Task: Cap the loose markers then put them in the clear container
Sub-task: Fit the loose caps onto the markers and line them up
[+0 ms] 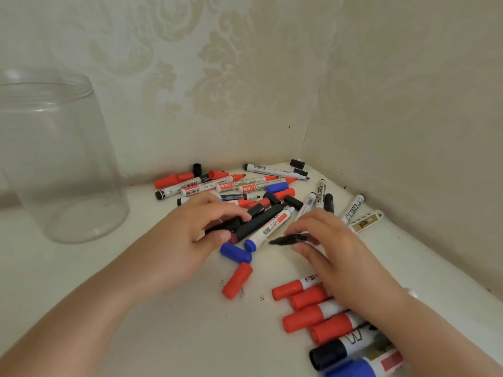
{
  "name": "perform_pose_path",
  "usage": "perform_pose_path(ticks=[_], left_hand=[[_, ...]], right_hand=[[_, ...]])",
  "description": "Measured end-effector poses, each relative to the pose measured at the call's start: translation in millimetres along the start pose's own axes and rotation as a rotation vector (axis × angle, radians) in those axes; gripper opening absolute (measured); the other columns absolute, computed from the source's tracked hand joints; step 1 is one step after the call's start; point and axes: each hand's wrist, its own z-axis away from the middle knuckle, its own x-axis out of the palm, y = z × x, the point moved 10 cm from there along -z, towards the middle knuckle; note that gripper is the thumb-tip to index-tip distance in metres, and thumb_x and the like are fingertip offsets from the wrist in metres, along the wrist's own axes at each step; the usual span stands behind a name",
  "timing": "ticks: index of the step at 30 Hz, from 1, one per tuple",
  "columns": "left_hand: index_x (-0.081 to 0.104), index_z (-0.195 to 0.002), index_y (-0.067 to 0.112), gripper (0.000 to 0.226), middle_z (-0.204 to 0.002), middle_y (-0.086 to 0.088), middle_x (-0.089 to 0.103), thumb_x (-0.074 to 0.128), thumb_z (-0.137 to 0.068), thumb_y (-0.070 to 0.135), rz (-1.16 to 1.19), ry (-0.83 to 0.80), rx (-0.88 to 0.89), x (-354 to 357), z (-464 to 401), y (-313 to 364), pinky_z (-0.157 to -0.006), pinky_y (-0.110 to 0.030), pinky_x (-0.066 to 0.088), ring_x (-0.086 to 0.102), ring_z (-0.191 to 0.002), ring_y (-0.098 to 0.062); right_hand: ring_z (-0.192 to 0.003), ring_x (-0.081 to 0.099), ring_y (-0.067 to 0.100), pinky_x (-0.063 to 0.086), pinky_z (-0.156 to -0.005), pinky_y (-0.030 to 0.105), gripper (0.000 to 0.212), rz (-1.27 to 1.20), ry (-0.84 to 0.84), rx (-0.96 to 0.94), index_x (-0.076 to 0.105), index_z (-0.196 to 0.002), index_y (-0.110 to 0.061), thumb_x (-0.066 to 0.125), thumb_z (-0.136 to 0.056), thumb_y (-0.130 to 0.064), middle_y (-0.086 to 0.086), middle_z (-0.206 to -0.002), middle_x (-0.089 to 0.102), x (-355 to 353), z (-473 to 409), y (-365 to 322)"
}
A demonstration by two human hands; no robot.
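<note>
A pile of loose markers (245, 186) and caps lies in the corner of the white surface. My left hand (201, 229) curls over a black marker (261, 221) at the pile's near edge, fingers and thumb around its dark end. My right hand (334, 240) pinches a small black piece (288, 238), blurred, that looks like a cap. A blue-capped white marker (269, 229) lies between the hands. A loose blue cap (235, 253) and a loose red cap (237, 280) lie just in front. The clear container (54, 159) stands upright at far left with nothing in it.
A row of capped markers (313, 314), mostly red, with a black and a blue one, lies under my right forearm at lower right. Wallpapered walls close the corner behind and to the right. Bare white surface (152, 322) spreads between the container and the pile.
</note>
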Motion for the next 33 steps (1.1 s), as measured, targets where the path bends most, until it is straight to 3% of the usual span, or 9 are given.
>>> perform_pose_path(ticks=[4, 9, 14, 17, 22, 27, 29, 33], left_hand=[[0.062, -0.081, 0.025, 0.028, -0.083, 0.012, 0.071, 0.059, -0.082, -0.003, 0.508, 0.13, -0.154, -3.5, 1.1, -8.9, -0.067, -0.007, 0.046, 0.067, -0.073, -0.003], [0.066, -0.067, 0.03, 0.024, -0.081, 0.006, 0.073, 0.07, -0.064, 0.007, 0.777, 0.078, -0.178, 10.5, 1.5, -7.5, -0.067, -0.012, 0.05, 0.07, -0.08, -0.012], [0.06, -0.074, 0.013, 0.026, -0.077, 0.005, 0.073, 0.064, -0.073, -0.012, 0.747, 0.048, -0.136, 12.5, 1.4, 2.2, -0.064, -0.011, 0.049, 0.068, -0.074, -0.005], [0.069, -0.069, 0.018, 0.033, -0.075, 0.006, 0.073, 0.067, -0.069, -0.015, 0.693, 0.057, -0.051, 7.5, 0.9, 11.8, -0.062, -0.01, 0.048, 0.067, -0.071, -0.003], [0.073, -0.082, 0.037, 0.027, -0.088, 0.014, 0.069, 0.07, -0.062, 0.02, 0.471, 0.087, 0.097, 0.0, 2.0, 21.5, -0.08, -0.014, 0.047, 0.064, -0.091, -0.006], [0.072, -0.092, 0.032, 0.037, -0.089, 0.012, 0.061, 0.067, -0.076, -0.001, 0.483, 0.066, 0.083, 2.7, 2.7, 20.8, -0.075, -0.008, 0.045, 0.061, -0.089, -0.002], [0.07, -0.095, 0.035, 0.038, -0.09, 0.014, 0.063, 0.066, -0.075, 0.003, 0.429, 0.064, 0.085, 3.1, 2.6, 22.0, -0.076, -0.009, 0.045, 0.061, -0.091, -0.003], [0.067, -0.096, 0.037, 0.052, -0.081, 0.015, 0.064, 0.069, -0.072, -0.009, 0.428, 0.078, 0.034, 2.7, 3.0, 17.7, -0.074, -0.01, 0.047, 0.063, -0.082, -0.003]], right_hand=[[-0.1, 0.045, -0.01, 0.029, -0.086, -0.001, 0.023, -0.02, 0.204, -0.006, 0.056, -0.105, -0.032, 0.043, -0.086, -0.036, -0.031, -0.097, 0.05, -31.1, 4.3, -9.4], [-0.1, 0.043, -0.019, 0.027, -0.085, -0.005, 0.019, -0.024, 0.255, -0.004, 0.049, -0.104, -0.04, 0.049, -0.085, -0.035, -0.031, -0.102, 0.05, -41.5, 7.9, -12.4], [-0.101, 0.045, -0.014, 0.029, -0.084, -0.003, 0.022, -0.03, 0.216, 0.03, 0.049, -0.101, -0.042, 0.05, -0.084, -0.029, -0.027, -0.099, 0.054, -35.1, 7.4, -5.7], [-0.101, 0.046, -0.011, 0.029, -0.086, -0.001, 0.019, -0.027, 0.197, 0.022, 0.052, -0.102, -0.038, 0.051, -0.085, -0.03, -0.023, -0.097, 0.057, -31.8, 7.0, -5.9], [-0.1, 0.041, -0.02, 0.027, -0.087, -0.002, 0.022, -0.013, 0.141, 0.002, 0.048, -0.104, -0.043, 0.04, -0.083, -0.042, -0.04, -0.096, 0.049, -24.7, 6.2, -7.5], [-0.1, 0.041, -0.021, 0.026, -0.088, -0.002, 0.022, -0.016, 0.131, -0.02, 0.047, -0.103, -0.046, 0.039, -0.083, -0.043, -0.048, -0.103, 0.042, -24.5, 6.8, -10.2], [-0.1, 0.043, -0.018, 0.027, -0.088, -0.001, 0.021, -0.014, 0.128, -0.023, 0.048, -0.102, -0.045, 0.039, -0.083, -0.042, -0.043, -0.104, 0.045, -24.7, 6.4, -10.8], [-0.099, 0.046, -0.011, 0.03, -0.089, 0.003, 0.021, -0.006, 0.128, -0.043, 0.05, -0.102, -0.043, 0.041, -0.084, -0.041, -0.029, -0.107, 0.048, -24.8, 6.4, -13.6]])
